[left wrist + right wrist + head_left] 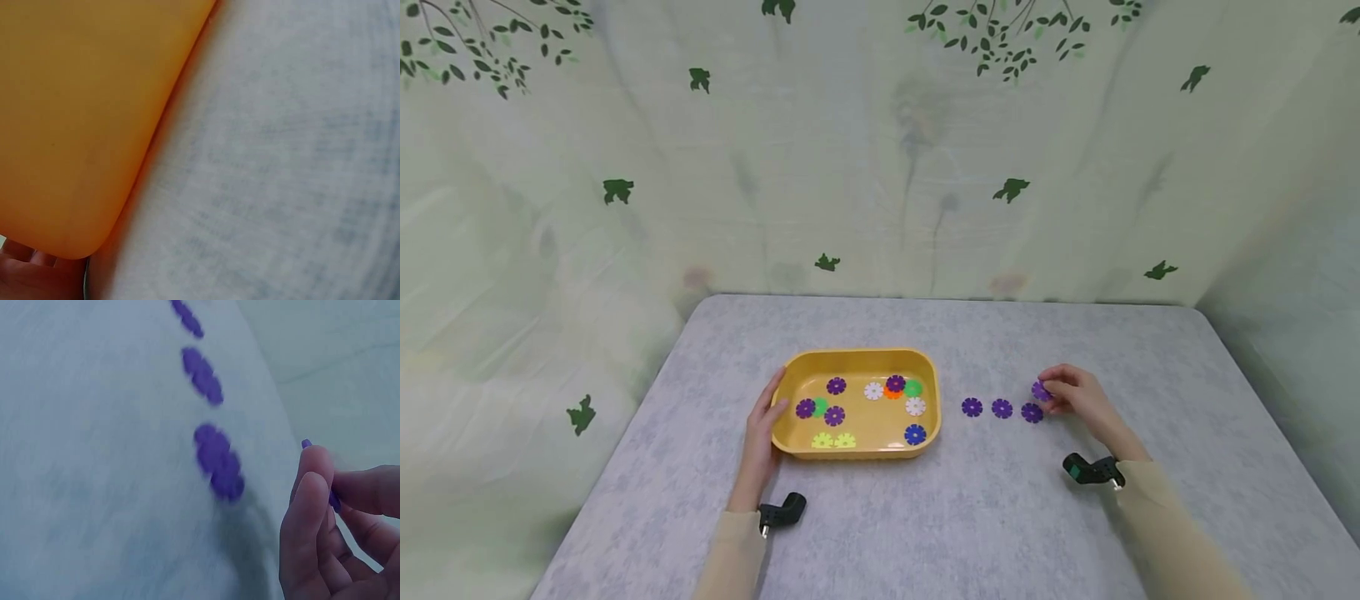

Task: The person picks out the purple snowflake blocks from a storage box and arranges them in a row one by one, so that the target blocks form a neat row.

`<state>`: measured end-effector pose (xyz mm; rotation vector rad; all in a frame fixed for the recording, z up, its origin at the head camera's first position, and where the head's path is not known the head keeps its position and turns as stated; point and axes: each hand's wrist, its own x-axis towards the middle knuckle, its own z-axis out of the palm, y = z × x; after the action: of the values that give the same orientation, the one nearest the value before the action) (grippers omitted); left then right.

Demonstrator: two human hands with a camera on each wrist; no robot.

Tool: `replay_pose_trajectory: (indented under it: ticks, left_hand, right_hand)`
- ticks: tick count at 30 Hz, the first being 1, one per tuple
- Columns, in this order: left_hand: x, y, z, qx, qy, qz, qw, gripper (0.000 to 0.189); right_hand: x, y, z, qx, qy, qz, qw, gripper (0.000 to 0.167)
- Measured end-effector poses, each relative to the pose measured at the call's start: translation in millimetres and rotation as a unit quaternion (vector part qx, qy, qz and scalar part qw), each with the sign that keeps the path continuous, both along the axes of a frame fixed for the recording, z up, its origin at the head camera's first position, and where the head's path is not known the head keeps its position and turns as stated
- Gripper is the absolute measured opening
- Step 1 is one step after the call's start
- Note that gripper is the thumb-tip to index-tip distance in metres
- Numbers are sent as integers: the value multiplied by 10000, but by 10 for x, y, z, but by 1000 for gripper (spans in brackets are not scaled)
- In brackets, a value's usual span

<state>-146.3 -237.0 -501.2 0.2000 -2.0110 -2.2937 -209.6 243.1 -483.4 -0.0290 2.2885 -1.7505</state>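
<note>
Between thumb and fingertips my right hand [1077, 404] pinches a purple flower-shaped plastic disc [1040, 390], raised just over the end of a row. In the right wrist view its edge [335, 501] shows behind the fingers. Three purple discs lie in that row: a left one [972, 407], a middle one [1002, 408] and a right one [1032, 412], nearest the hand. My left hand [763, 429] grips the left end of a yellow tray [857, 455], its thumb at the rim. Against the tray's wall [81, 125], in the left wrist view, some fingers [37, 275] show at the corner.
Inside the tray lie several more discs, among them a blue one [915, 434], a white one [873, 391], a yellow one [822, 440] and a green one [913, 388]. A grey mottled tabletop [880, 533] bears everything, with a leaf-print curtain [850, 167] behind it.
</note>
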Motion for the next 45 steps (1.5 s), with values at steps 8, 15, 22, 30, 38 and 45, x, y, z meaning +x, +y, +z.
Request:
replay_pose_trajectory:
  ticks: [8,15,22,30,38,45]
  left_hand:
    - [6,-16,-20,-60,21,7,10000,47]
    - [-2,-8,-21,49,57,-83,9999,47]
    - [8,-26,-12,13,62,-56,10000,48]
    - [5,-6,8,110,-12,-33,9999,47]
    - [1,8,4,-32,-115,61,9999,47]
    - [13,2,25,9,-7,24,10000,47]
  right_hand:
    - [148,199,-101,560,-44,-114,9984,22]
    - [202,178,-111,1495,219,-170,9884,18]
    - [132,7,41,1241,330,-191,9915,25]
    - [17,-602,332,107,462,636,9968,30]
    - [-48,-1369,552,-432,223,1271,9907,27]
    - [-126,-1899,562,-706,-158,1714,9825,26]
